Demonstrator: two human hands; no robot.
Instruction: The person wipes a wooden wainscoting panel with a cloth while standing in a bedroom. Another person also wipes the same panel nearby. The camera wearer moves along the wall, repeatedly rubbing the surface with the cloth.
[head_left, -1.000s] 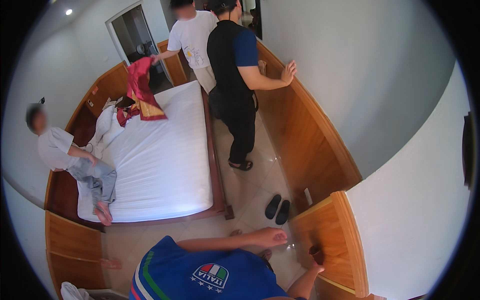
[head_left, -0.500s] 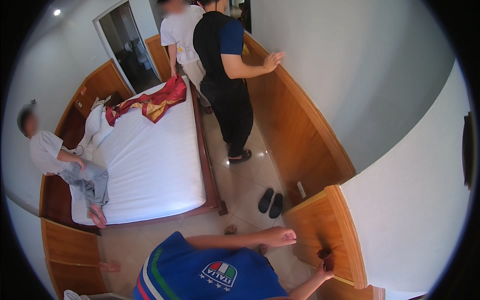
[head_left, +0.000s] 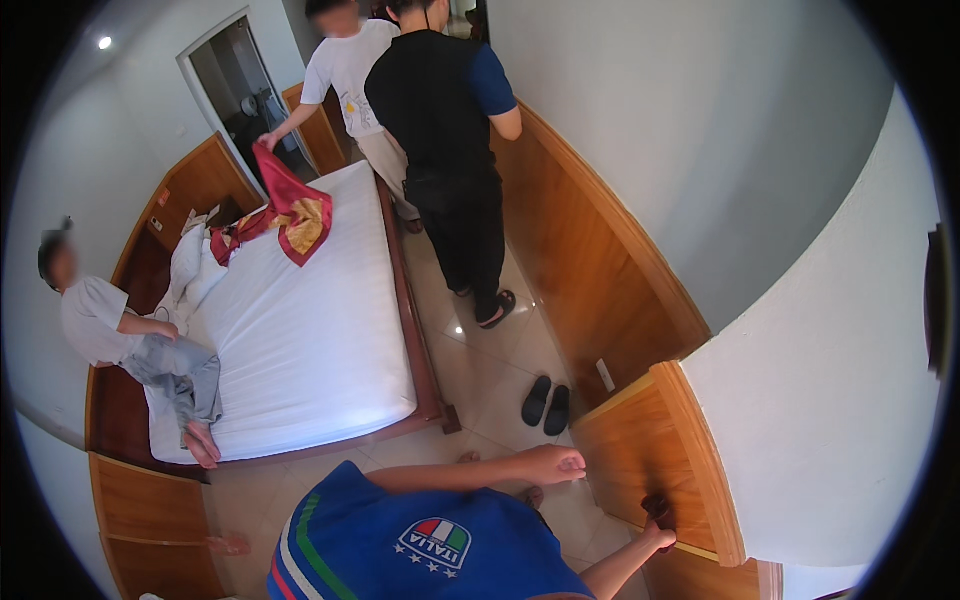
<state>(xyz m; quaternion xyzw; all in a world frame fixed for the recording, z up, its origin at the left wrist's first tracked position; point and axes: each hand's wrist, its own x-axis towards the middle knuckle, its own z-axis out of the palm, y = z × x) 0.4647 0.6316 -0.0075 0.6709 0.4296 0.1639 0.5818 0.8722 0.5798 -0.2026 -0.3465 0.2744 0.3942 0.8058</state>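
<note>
"Within the right hand's point(head_left: 659, 537) fingers, how does the dark cup point(head_left: 656, 507) point?"
"Mouth upward, long axis roughly upright, by the wood panelling point(head_left: 640, 440)."
"The left hand point(head_left: 556, 464)?"
"Fingers curled; cannot tell whether empty. Beyond, black slippers point(head_left: 536, 401) lie before the bed point(head_left: 310, 335)."

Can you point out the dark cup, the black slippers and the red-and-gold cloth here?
Dark cup point(head_left: 656, 504): head view, on its upper part.
Black slippers point(head_left: 536, 401): head view, on the middle of the slipper nearer picture left.
Red-and-gold cloth point(head_left: 287, 188): head view, on its raised red part.
</note>
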